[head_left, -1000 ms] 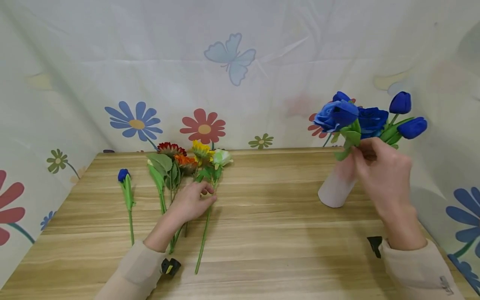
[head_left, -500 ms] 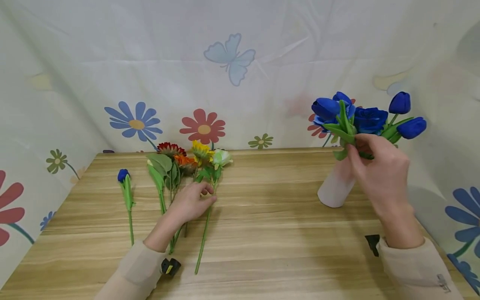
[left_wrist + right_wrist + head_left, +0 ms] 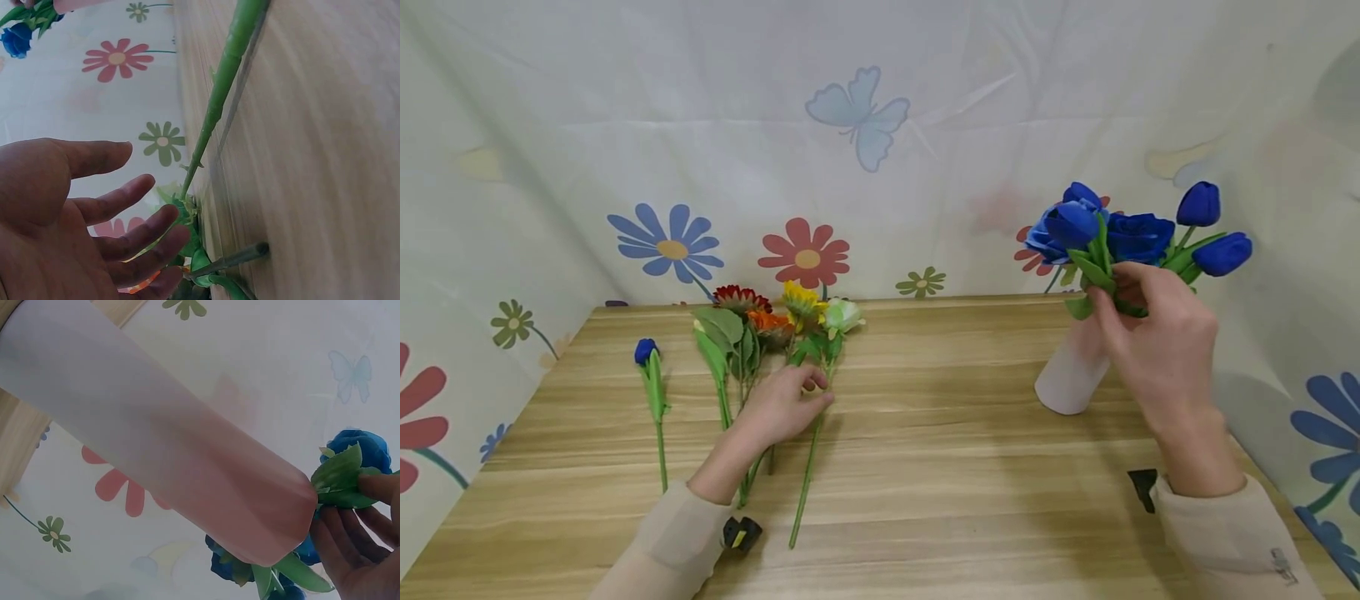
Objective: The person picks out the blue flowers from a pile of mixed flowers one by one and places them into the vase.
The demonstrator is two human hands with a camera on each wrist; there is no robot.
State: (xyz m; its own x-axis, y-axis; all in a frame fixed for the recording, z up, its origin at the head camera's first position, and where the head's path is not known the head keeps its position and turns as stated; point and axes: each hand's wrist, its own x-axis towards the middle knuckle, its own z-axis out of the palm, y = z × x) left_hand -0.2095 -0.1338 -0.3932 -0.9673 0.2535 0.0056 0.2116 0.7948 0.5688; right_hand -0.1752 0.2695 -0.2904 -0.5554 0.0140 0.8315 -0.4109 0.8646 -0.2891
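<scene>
At the mouth of a white vase (image 3: 1070, 379) on the right, my right hand (image 3: 1168, 350) pinches a blue tulip (image 3: 1072, 225) by its green leaves. In the right wrist view the thumb lies against the leaves (image 3: 340, 475), and the vase (image 3: 187, 437) fades to pink at its mouth. Blue roses (image 3: 1141, 237) and other blue tulips (image 3: 1222, 254) stand in the vase. My left hand (image 3: 784, 404) hovers with loosely bent fingers over flower stems. Nothing is in its grasp, and a green stem (image 3: 219, 94) lies beside it in the left wrist view.
A lone blue tulip (image 3: 657, 387) lies at the table's left. Under and behind the left hand lie a red flower (image 3: 741, 297), an orange one (image 3: 771, 322), a yellow one (image 3: 803, 304) and a pale green rose (image 3: 844, 316). Patterned cloth (image 3: 955, 200) surrounds the table.
Turning in my right hand, the blue tulip came into view beside the light blue rose, then shifted slightly right and down. The left hand has stayed still.
</scene>
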